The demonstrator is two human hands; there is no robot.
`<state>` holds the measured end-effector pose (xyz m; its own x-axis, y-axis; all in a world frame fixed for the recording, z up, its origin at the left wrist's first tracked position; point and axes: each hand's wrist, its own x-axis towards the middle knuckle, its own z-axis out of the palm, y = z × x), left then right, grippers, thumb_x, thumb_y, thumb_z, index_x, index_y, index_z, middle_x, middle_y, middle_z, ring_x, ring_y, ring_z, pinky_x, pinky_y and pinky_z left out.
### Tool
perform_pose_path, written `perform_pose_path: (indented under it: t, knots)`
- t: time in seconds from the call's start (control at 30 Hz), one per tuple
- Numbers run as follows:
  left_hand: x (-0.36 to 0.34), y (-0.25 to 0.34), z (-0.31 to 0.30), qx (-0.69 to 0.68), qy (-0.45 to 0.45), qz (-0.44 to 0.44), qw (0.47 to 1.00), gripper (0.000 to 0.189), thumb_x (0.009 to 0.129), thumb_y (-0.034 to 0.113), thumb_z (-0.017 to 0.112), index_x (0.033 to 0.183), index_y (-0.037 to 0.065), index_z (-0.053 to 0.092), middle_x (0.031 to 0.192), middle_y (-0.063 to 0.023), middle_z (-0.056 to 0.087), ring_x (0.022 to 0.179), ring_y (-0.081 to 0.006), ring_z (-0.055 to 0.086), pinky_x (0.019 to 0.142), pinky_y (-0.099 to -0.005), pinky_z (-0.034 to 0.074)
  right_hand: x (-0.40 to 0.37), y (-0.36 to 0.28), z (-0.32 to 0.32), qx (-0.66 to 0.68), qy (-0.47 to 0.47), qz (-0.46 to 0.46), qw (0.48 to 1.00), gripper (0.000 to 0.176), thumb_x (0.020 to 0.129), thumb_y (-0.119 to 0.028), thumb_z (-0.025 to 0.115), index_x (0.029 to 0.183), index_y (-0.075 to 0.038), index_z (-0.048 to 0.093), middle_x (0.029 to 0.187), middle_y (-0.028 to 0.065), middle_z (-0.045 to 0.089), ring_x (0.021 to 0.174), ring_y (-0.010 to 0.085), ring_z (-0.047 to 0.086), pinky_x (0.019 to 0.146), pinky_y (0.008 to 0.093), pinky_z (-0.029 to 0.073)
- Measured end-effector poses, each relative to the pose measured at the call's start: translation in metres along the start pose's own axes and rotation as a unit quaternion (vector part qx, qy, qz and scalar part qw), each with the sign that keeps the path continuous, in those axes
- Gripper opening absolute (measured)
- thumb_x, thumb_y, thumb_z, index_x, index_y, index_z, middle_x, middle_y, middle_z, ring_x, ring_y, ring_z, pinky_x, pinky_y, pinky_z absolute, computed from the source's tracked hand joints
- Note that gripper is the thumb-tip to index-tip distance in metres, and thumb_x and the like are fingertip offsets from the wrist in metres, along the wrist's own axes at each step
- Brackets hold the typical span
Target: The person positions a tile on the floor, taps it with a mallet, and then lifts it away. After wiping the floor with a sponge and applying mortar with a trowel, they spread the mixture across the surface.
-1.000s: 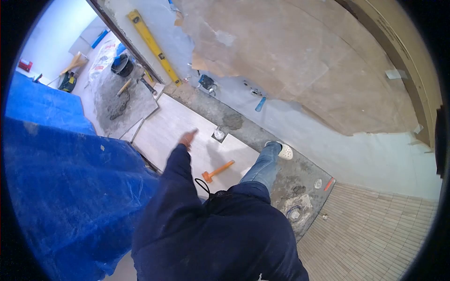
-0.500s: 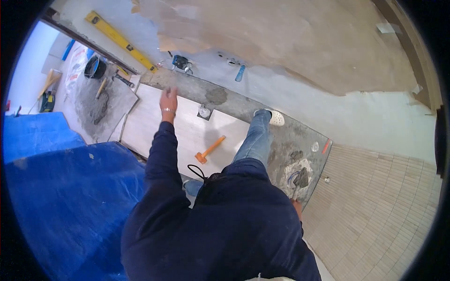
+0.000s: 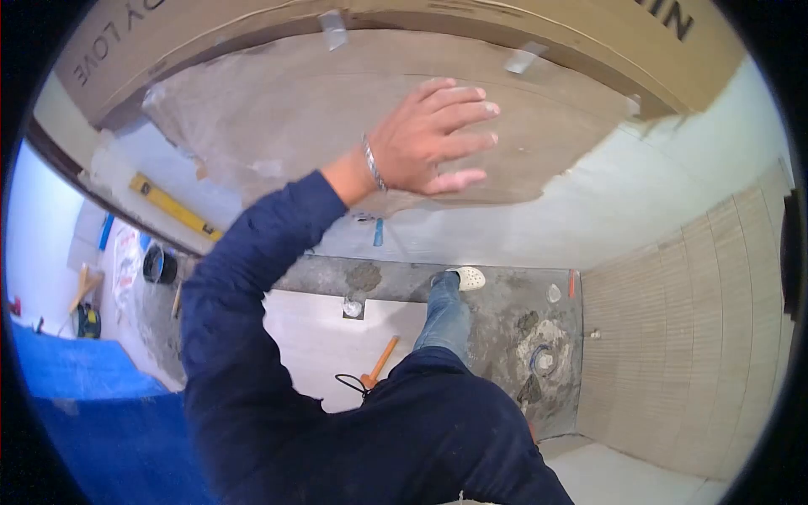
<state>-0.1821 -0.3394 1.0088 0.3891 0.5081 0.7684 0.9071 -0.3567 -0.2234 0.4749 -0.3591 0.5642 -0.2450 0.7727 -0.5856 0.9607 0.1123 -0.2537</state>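
Observation:
My left hand (image 3: 433,139) is raised in front of the brown paper, open, fingers spread, a silver bracelet at the wrist. Nothing is in it. Low on the right, my right hand (image 3: 532,432) is mostly hidden by my dark sweater. It grips a trowel (image 3: 528,390) with grey mortar on its blade, close beside the round drain opening (image 3: 545,362) in the rough floor. An orange mallet (image 3: 383,360) lies on the pale floor tile (image 3: 295,324) in front of me.
Brown paper (image 3: 278,109) is taped over the wall side below cardboard (image 3: 505,25). A yellow spirit level (image 3: 175,206) leans at the left, near a black bucket (image 3: 158,265). Blue sheeting (image 3: 109,446) covers the lower left. Small tiles (image 3: 665,337) line the right. My white clog (image 3: 471,279) stands on bare screed.
My left hand has risen from over the floor tile to in front of the paper, fingers spreading. The view has tilted up and turned. The right hand stays low by the drain with the trowel.

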Motion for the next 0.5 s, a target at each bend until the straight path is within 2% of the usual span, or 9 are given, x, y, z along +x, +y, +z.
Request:
perform_pose_path:
  t: [0.03,0.17,0.23,0.27,0.3,0.33,0.37,0.43,0.5]
  knots:
    - [0.013,-0.001,0.006,-0.002,-0.022,0.051,0.998,0.038,0.073,0.030,0.072,0.106,0.013,0.062,0.123,-0.0103,0.055,0.113,-0.0294,0.052,0.093,-0.0456,0.043,-0.009,0.006,0.008,-0.002,0.004,-0.006,1.000,0.030,0.079,-0.030,0.056,0.093,-0.005,0.067,0.094,0.0242,0.063,0.089,0.0407,0.061,0.074,0.0471,0.048]
    - [0.010,0.015,0.063,-0.104,-0.100,0.108,0.984,0.037,0.074,0.031,0.071,0.105,0.013,0.062,0.122,-0.0097,0.055,0.112,-0.0298,0.052,0.093,-0.0455,0.042,-0.029,0.039,0.066,-0.007,0.016,-0.014,1.000,0.027,0.079,-0.027,0.056,0.091,-0.006,0.067,0.088,0.0240,0.063,0.086,0.0391,0.062,0.072,0.0465,0.049]
    - [-0.010,0.038,0.102,-0.179,-0.194,0.093,0.960,0.035,0.076,0.031,0.069,0.105,0.012,0.062,0.120,-0.0095,0.056,0.113,-0.0298,0.051,0.095,-0.0455,0.040,-0.054,0.040,0.092,-0.011,0.020,-0.019,1.000,0.026,0.080,-0.026,0.055,0.091,-0.005,0.066,0.083,0.0236,0.063,0.084,0.0377,0.062,0.072,0.0453,0.049]
    - [-0.013,0.049,0.121,-0.193,-0.194,0.104,0.956,0.035,0.076,0.031,0.069,0.105,0.012,0.062,0.120,-0.0095,0.056,0.113,-0.0298,0.051,0.095,-0.0455,0.040,-0.068,0.025,0.082,0.093,0.017,0.012,0.995,0.024,0.080,-0.024,0.056,0.090,-0.004,0.065,0.076,0.0215,0.061,0.076,0.0356,0.062,0.067,0.0447,0.049]
    - [-0.018,0.058,0.139,-0.213,-0.245,0.095,0.941,0.034,0.077,0.031,0.068,0.105,0.013,0.061,0.123,-0.0097,0.054,0.116,-0.0296,0.049,0.098,-0.0467,0.038,-0.075,0.008,0.067,0.195,0.016,0.040,0.980,0.022,0.080,-0.022,0.057,0.090,-0.003,0.065,0.070,0.0194,0.060,0.069,0.0334,0.062,0.063,0.0442,0.048]
    - [-0.023,0.067,0.154,-0.230,-0.298,0.086,0.922,0.034,0.078,0.031,0.067,0.106,0.013,0.061,0.125,-0.0099,0.053,0.119,-0.0293,0.048,0.102,-0.0479,0.036,-0.080,0.001,0.068,0.220,0.013,0.061,0.973,0.021,0.080,-0.021,0.057,0.089,-0.003,0.063,0.069,0.0185,0.059,0.066,0.0323,0.060,0.060,0.0436,0.047]
    - [-0.026,0.072,0.171,-0.240,-0.301,0.094,0.918,0.034,0.078,0.031,0.067,0.106,0.013,0.061,0.125,-0.0099,0.053,0.119,-0.0293,0.048,0.102,-0.0479,0.036,-0.084,-0.004,0.067,0.238,0.012,0.082,0.968,0.020,0.080,-0.020,0.056,0.089,-0.003,0.062,0.067,0.0175,0.058,0.063,0.0312,0.059,0.057,0.0431,0.046]
    - [-0.022,0.072,0.206,-0.139,-0.239,0.111,0.955,0.034,0.079,0.031,0.066,0.108,0.014,0.061,0.131,-0.0101,0.049,0.127,-0.0282,0.041,0.107,-0.0514,0.028,-0.088,-0.005,0.079,0.270,0.009,0.116,0.956,0.018,0.080,-0.019,0.056,0.088,-0.003,0.059,0.065,0.0155,0.055,0.058,0.0290,0.056,0.052,0.0420,0.044]
    - [0.016,0.059,0.214,-0.084,-0.232,0.109,0.963,0.034,0.079,0.030,0.065,0.108,0.014,0.061,0.134,-0.0104,0.047,0.131,-0.0272,0.037,0.110,-0.0544,0.022,-0.088,-0.004,0.088,0.319,0.009,0.145,0.937,0.017,0.079,-0.017,0.056,0.087,-0.002,0.056,0.062,0.0136,0.053,0.052,0.0268,0.054,0.047,0.0409,0.042]
